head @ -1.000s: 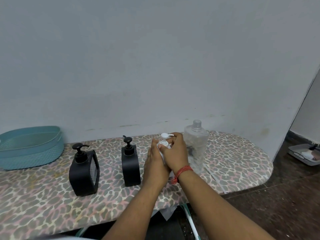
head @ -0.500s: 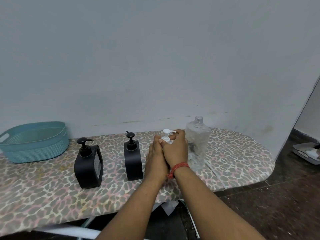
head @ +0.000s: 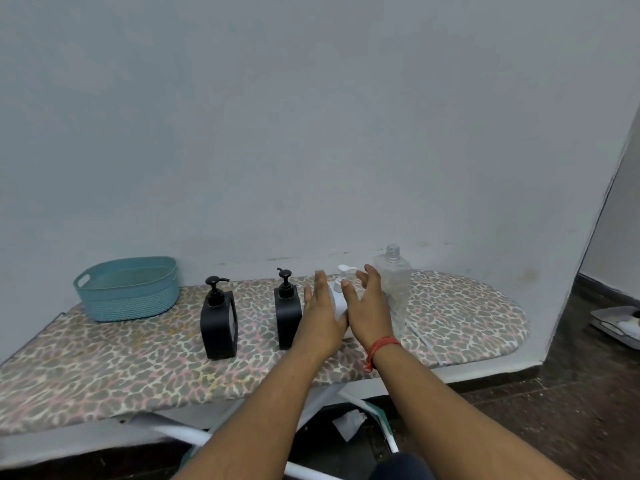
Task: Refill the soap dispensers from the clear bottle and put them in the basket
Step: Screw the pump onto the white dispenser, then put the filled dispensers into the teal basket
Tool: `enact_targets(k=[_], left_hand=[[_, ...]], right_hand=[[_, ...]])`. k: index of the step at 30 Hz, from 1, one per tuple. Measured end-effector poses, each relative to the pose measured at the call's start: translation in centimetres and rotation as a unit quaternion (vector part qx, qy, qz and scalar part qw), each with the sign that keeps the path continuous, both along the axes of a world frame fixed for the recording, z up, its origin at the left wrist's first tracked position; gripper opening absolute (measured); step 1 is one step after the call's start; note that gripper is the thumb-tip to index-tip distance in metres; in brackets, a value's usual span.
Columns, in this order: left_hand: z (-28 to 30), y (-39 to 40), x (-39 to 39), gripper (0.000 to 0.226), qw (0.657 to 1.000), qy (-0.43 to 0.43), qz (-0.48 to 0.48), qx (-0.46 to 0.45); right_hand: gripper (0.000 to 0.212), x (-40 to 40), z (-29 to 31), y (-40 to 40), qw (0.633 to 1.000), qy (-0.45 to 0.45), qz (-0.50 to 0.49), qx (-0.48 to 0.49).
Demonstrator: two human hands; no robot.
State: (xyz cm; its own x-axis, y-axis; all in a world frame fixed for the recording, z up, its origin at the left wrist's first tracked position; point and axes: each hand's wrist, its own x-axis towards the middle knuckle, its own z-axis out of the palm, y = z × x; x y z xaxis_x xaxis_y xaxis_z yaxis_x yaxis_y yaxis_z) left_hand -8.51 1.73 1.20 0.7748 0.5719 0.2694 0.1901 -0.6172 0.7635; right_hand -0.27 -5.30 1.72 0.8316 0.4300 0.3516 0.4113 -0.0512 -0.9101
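A white pump dispenser (head: 338,296) stands upright on the ironing board (head: 138,362), partly hidden between my hands. My left hand (head: 320,315) is flat beside its left side, fingers straight and apart. My right hand (head: 367,306) hovers at its right with fingers spread, holding nothing. Just right of that hand stands the clear bottle (head: 393,285), uncapped, with little visible inside. Two black pump dispensers (head: 219,320) (head: 286,311) stand to the left. A teal basket (head: 128,289) sits at the board's far left by the wall.
The board has a leopard-print cover and rounded right end, against a pale wall. A grey tray (head: 620,325) lies on the dark floor at the right. White board legs and a paper scrap (head: 348,424) show below the front edge.
Both hands were closed around the white dispenser's pump top; now they have opened and drawn slightly apart, leaving it standing. The camera view has shifted back and to the left.
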Motion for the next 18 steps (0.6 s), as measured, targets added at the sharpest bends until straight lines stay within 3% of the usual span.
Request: enact_targets(k=[7,12,18], left_hand=[[0.7,0.8,-8.5,0.080,0.990,-0.048,0.050,0.124],[2.2,4.9,-14.5,0.077,0.969,-0.053,0.115,0.211],[0.8,10.1,-19.2,0.073,0.955,-0.043,0.203,0.210]], right_hand=[[0.058,-5.2,2.7,-1.7,0.992,-0.116,0.009,-0.040],[0.058,-10.0,3.2,1.4,0.978,-0.185,0.065,-0.067],[0.066,-14.1,1.0,7.1,0.966,-0.194,0.145,-0.095]])
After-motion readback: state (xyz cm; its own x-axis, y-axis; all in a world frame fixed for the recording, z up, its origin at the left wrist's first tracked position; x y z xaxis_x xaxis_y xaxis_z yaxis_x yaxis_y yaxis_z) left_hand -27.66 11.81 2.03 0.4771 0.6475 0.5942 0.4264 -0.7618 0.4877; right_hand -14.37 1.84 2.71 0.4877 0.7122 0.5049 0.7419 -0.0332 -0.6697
